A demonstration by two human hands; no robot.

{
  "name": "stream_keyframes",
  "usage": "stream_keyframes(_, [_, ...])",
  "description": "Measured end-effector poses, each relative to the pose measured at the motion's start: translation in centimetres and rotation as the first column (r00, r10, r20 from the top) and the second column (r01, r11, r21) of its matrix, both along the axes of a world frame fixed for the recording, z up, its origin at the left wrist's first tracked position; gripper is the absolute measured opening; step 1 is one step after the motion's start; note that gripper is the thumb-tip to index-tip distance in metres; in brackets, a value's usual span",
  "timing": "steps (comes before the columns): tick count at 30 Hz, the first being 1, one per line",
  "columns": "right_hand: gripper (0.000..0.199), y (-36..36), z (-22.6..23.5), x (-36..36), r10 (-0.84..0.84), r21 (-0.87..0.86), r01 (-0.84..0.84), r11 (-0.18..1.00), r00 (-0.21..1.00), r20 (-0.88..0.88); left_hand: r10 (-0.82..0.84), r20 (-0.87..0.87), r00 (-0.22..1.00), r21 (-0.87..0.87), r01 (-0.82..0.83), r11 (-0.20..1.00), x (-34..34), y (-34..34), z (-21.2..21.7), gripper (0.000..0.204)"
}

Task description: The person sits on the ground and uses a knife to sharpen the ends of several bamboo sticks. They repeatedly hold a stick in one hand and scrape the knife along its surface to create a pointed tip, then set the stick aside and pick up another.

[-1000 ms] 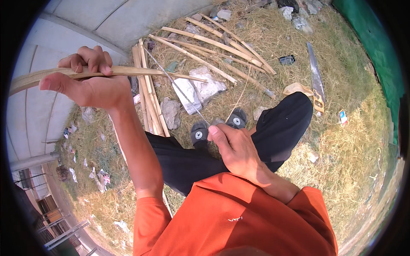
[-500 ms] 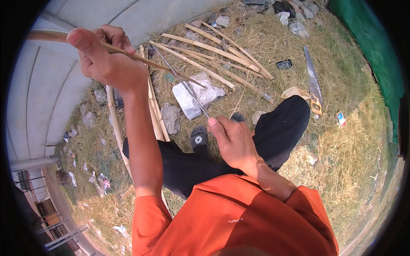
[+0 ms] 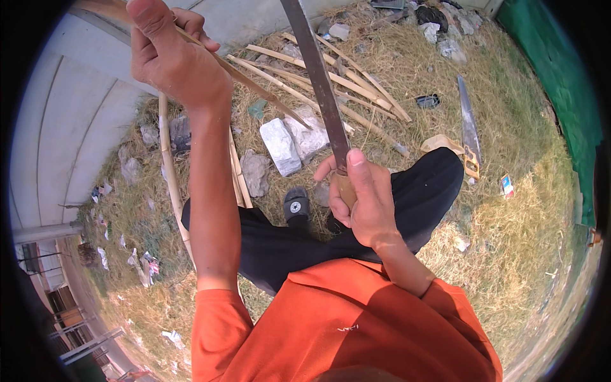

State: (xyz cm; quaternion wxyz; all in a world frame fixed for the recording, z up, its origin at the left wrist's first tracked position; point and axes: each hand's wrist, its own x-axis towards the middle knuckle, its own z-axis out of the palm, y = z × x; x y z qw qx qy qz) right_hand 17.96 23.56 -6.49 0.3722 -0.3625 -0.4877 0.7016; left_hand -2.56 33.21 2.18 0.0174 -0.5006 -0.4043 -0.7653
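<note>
Raised at the upper left, my left hand is wrapped round a long split bamboo strip, which slants down toward the right and ends in a thin tip above two pale stone blocks. My right hand, in front of my lap, grips the wooden handle of a long knife. Its dark, straight blade points up and away, with the flat side facing me. The blade stands to the right of the strip, apart from it.
Several bamboo strips lie on the dry grass ahead. More bamboo poles rest at my left. A handsaw lies to the right near my knee. Rubble and litter line the pale wall; a green sheet hangs at right.
The knife has swung up and turned from edge-on to flat side showing, its handle now visible. My left hand and the bamboo strip have shifted slightly up and right.
</note>
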Motion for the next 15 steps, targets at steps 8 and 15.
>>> stream_keyframes(8, [0.059,2.4,-5.3,-1.1,-0.113,0.328,-0.074,0.942,0.848,0.517,-0.035,0.018,0.999,0.056,0.034,0.998,0.9,0.5,0.0,0.059])
stream_keyframes(15, [0.061,4.2,-6.8,-0.3,0.215,-0.5,-0.461,0.733,0.855,-0.472,-0.042,-0.008,0.999,0.047,0.042,0.998,0.8,1.4,0.0,0.058])
